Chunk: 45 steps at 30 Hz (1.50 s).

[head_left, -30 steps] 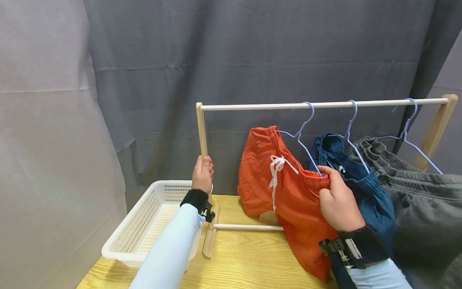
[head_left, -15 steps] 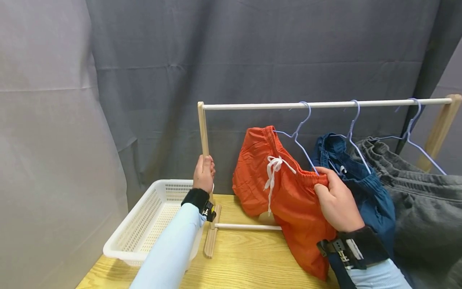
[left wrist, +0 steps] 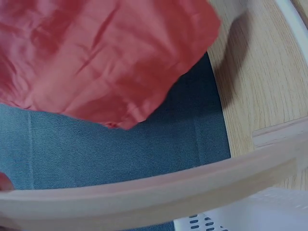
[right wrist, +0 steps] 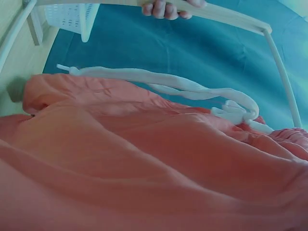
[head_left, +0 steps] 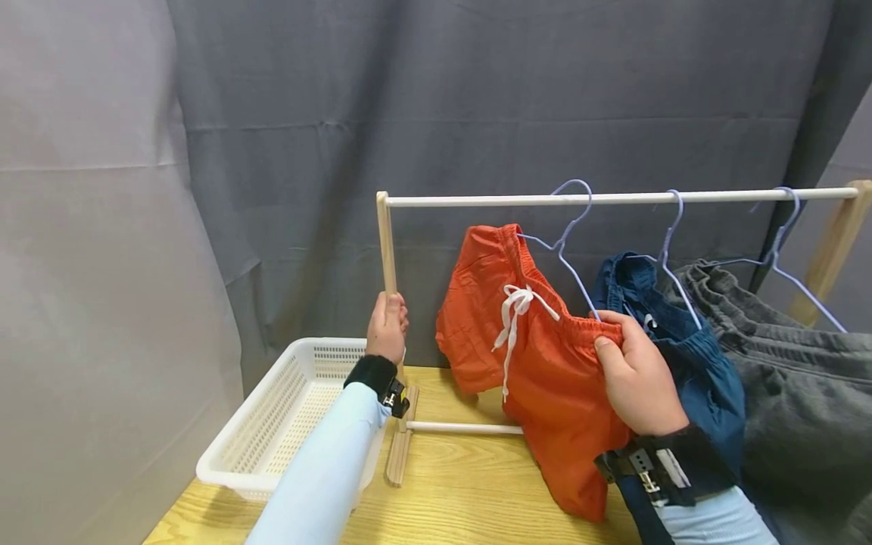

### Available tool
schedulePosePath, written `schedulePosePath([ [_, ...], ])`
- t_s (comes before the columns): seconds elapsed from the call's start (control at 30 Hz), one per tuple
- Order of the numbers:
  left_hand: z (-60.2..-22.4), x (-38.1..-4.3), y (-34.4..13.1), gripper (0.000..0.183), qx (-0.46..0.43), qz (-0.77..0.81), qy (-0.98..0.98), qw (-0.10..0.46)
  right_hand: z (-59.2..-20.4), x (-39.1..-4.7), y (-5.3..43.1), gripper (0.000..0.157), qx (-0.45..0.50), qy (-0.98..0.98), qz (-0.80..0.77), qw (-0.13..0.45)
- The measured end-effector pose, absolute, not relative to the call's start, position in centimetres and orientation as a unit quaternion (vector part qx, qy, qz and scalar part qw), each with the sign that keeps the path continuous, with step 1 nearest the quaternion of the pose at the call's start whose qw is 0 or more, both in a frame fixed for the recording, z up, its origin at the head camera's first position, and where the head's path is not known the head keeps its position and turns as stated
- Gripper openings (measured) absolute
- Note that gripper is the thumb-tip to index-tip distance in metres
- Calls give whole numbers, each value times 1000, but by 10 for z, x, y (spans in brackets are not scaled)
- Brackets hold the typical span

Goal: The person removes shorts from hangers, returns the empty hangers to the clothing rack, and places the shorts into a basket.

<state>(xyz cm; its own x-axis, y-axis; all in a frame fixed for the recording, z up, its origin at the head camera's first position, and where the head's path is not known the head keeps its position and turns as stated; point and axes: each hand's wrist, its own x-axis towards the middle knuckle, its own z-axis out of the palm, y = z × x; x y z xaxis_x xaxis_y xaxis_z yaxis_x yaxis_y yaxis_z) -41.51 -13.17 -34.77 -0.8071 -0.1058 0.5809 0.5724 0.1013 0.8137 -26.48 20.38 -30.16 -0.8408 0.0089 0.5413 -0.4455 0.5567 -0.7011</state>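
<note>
My left hand (head_left: 387,327) grips the wooden left post (head_left: 386,250) of a clothes rack. With my right hand (head_left: 640,375) I pinch the right end of the waistband of orange shorts (head_left: 545,378), where the lower tip of a lilac hanger (head_left: 577,281) meets the cloth. A white drawstring (head_left: 512,318) is tied at the front of the shorts. The hanger's hook stands a little above the white rod (head_left: 470,201). In the right wrist view the orange cloth (right wrist: 159,159) fills the lower part. My right fingertips are partly hidden behind the waistband.
Blue shorts (head_left: 708,371) and grey pants (head_left: 797,386) hang on two more lilac hangers to the right. A white plastic basket (head_left: 238,431) stands on the wooden table (head_left: 463,492) at the left, beside the rack's foot (head_left: 399,454). Grey cloth (head_left: 286,189) hangs behind.
My right hand has raised the orange shorts and their hanger slightly, and the hook has risen above the rod. My left hand stays on the post.
</note>
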Motion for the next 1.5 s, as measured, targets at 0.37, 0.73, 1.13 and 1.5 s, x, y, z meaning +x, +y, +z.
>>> schedulePosePath([
  [0.37,-349,-417,-131,39,-173,-642,-698,265,-304,-259,206,39,134,-855,418,276],
  [0.73,-351,-418,-133,35,-180,-640,-694,277,-311,-259,210,34,158,-864,368,305],
  [1.13,-347,-416,-134,37,-160,-632,-710,265,-322,-260,226,32,145,-870,324,342],
  [1.5,-349,-417,-134,31,-170,-632,-705,272,-327,-257,233,28,129,-866,312,369],
])
